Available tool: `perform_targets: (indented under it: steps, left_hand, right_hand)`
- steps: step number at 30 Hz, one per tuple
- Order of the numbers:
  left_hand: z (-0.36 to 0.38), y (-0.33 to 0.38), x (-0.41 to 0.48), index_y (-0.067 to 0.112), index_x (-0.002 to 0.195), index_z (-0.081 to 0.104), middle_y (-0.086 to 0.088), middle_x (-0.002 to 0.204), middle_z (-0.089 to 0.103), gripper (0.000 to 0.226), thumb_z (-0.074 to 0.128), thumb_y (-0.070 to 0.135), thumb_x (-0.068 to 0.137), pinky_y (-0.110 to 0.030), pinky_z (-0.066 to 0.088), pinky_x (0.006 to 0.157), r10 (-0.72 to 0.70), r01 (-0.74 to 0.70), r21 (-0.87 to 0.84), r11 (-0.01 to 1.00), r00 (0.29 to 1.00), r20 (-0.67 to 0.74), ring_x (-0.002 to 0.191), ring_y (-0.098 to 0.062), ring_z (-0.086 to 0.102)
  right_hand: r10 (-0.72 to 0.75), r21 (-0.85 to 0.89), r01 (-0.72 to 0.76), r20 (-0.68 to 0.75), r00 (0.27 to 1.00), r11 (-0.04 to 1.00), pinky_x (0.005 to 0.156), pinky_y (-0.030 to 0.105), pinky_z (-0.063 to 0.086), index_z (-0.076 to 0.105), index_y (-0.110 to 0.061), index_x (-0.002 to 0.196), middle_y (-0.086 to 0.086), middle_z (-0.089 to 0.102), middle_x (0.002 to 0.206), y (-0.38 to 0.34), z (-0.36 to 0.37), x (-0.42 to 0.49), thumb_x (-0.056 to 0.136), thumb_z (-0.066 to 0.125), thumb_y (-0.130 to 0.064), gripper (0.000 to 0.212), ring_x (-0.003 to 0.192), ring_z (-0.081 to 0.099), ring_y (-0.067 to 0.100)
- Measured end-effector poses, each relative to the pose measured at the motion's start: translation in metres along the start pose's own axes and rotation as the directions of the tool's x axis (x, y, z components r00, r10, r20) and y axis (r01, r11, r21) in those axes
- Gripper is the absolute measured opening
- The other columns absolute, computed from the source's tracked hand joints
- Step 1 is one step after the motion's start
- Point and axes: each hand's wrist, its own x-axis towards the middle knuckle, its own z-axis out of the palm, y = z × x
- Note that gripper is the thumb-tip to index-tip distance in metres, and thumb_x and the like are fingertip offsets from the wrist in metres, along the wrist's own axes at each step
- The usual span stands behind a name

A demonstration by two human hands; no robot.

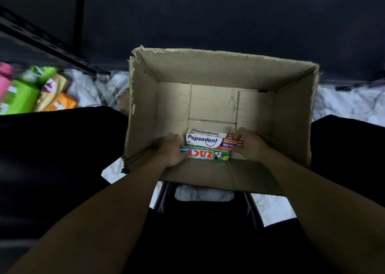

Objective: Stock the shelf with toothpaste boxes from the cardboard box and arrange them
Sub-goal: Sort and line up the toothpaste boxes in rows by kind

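Observation:
An open cardboard box [291, 115] stands on the floor between my knees. On its bottom, near my side, lie a white and red Pepsodent toothpaste box [208, 141], a second Pepsodent box [205, 131] just behind it, and a green Zact box [210, 154] in front. My left hand [171, 150] grips the left ends of the front Pepsodent and Zact boxes. My right hand [249, 143] holds the right end of the Pepsodent box. The rest of the box floor is bare.
A black metal shelf frame [48, 44] runs along the upper left. Green, pink, tan and orange product packs [31, 90] lie at the far left on the marbled floor [343, 104]. A black stool [204, 209] sits under me.

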Motion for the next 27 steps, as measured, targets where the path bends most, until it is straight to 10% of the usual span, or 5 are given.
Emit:
perform_targets:
  steps: [8, 15, 27]
  left_hand:
    - [0.004, 0.001, 0.0, 0.01, 0.114, 0.065, -0.003, 0.116, 0.063, 0.036, 0.073, 0.032, 0.086, -0.029, 0.046, 0.087, 0.043, -0.046, 0.019, 0.999, 0.991, 0.129, 0.101, -0.017, 0.058]
    - [-0.006, 0.001, -0.002, 0.012, 0.113, 0.068, 0.0, 0.121, 0.063, 0.049, 0.073, 0.05, 0.082, -0.033, 0.045, 0.099, 0.009, 0.02, -0.082, 0.996, 0.939, 0.344, 0.11, -0.017, 0.057]
    - [-0.03, 0.023, -0.015, 0.019, 0.09, 0.062, 0.0, 0.095, 0.071, 0.047, 0.087, 0.049, 0.065, -0.026, 0.053, 0.069, -0.021, 0.035, -0.346, 0.938, 0.999, 0.044, 0.084, -0.012, 0.066]
  right_hand:
    - [0.023, 0.011, -0.023, 0.0, 1.0, 1.0, 0.099, 0.041, 0.049, 0.048, -0.017, 0.136, 0.009, 0.052, 0.135, 0.002, -0.002, -0.003, 0.081, 0.079, -0.022, 0.064, 0.12, 0.053, 0.025]
    - [-0.015, -0.049, 0.018, 0.06, 0.998, 0.999, 0.096, 0.037, 0.048, 0.055, -0.017, 0.13, 0.01, 0.057, 0.128, -0.001, -0.007, -0.007, 0.087, 0.072, -0.027, 0.047, 0.116, 0.054, 0.024]
    - [0.039, 0.04, -0.037, -0.04, 0.998, 0.998, 0.069, 0.031, 0.053, 0.053, -0.013, 0.126, 0.01, 0.064, 0.117, -0.022, -0.028, -0.031, 0.094, 0.062, -0.037, 0.041, 0.095, 0.063, 0.021]
